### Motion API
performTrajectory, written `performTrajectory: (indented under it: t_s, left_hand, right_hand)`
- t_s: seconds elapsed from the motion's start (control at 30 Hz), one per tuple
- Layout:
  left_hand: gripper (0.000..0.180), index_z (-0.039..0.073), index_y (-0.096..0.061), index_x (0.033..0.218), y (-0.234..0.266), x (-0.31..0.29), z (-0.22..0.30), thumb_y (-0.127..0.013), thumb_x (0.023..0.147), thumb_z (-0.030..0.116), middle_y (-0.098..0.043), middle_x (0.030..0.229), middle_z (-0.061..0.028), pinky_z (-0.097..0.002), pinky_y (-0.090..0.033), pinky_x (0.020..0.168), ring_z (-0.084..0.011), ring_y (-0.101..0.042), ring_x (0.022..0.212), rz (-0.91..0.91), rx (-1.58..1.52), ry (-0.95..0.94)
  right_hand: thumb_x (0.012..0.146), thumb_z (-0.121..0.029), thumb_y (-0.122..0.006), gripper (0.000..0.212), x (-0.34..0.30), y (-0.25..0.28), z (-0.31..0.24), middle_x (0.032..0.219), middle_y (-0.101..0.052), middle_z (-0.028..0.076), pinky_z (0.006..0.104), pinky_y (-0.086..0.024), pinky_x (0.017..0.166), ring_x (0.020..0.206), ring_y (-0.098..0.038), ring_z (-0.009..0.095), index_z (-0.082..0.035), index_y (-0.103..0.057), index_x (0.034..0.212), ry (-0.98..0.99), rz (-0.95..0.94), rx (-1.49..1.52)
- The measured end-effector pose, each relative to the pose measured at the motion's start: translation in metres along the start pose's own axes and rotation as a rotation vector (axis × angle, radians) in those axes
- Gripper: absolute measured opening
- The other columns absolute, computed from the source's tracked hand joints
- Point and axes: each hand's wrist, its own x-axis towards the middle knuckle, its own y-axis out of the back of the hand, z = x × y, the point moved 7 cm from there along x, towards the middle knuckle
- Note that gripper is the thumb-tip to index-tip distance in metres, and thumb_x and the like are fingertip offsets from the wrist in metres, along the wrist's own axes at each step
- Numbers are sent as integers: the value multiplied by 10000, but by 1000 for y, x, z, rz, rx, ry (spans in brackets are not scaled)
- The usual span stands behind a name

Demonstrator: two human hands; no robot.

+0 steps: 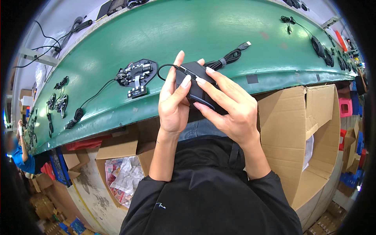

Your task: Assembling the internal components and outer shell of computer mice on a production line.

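Observation:
Between both hands I hold a black computer mouse (199,91), tilted above the front edge of the green bench. My left hand (174,98) grips its left side, with the thumb pressed on the top near the cable end. My right hand (229,100) closes on the right side, its fingertips at the top and lower edges. The mouse's cable loops out to the left; a bundled black cable (229,58) with a plug lies just behind. To the left, an opened mouse assembly (137,74) with exposed circuit parts rests on the bench, its cord running to a coiled bundle (75,118).
The green bench (188,31) curves across the view. More mouse parts with cables (58,102) lie far left, and finished-looking mice (319,47) far right. Below the bench stand a large cardboard box (282,137) and a box with plastic bags (125,176). Another person (24,156) is at far left.

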Motion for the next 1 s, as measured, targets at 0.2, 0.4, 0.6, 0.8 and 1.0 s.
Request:
performTrajectory:
  t_s: [0.2,0.4,0.6,0.8,1.0]
  left_hand:
    - [654,1,-200,1538,-2,0,-2,-500,965,98,-515,1368,-210,-391,-462,1043,-264,-569,1213,-107,-200,72]
    - [677,-35,-210,1518,-1,-2,-2,-508,936,139,-505,1384,-247,-413,-450,1066,-307,-548,1256,-63,-56,72]
    - [674,-41,-204,1518,-2,-2,-1,-505,949,160,-513,1372,-254,-411,-463,1053,-299,-561,1241,-66,15,70]
    - [595,-48,-315,1467,-2,-3,3,-510,949,170,-544,1332,-241,-393,-484,1026,-279,-571,1230,-26,-31,120]
    - [543,-56,-492,1264,-2,-3,12,-639,765,97,-560,1260,-315,-534,-471,1027,-430,-584,1162,-208,-343,2]
  right_hand:
    - [621,-171,-859,744,3,-2,1,1322,-595,177,395,-548,900,1115,-637,346,-88,-602,1313,-107,22,68]
    - [625,-227,-877,728,-1,-9,3,1316,-602,160,381,-561,857,1045,-664,338,-89,-619,1291,-88,2,66]
    - [630,-231,-875,709,1,-8,4,1321,-603,140,372,-562,833,1018,-672,320,-99,-630,1282,-149,-34,112]
    - [633,-233,-881,764,2,-6,-3,1330,-591,161,376,-549,860,1044,-659,342,-51,-588,1314,-122,-30,125]
    - [670,-77,-885,658,-32,-12,9,1179,-682,151,294,-547,865,1040,-686,196,43,-589,1244,-690,-33,941]
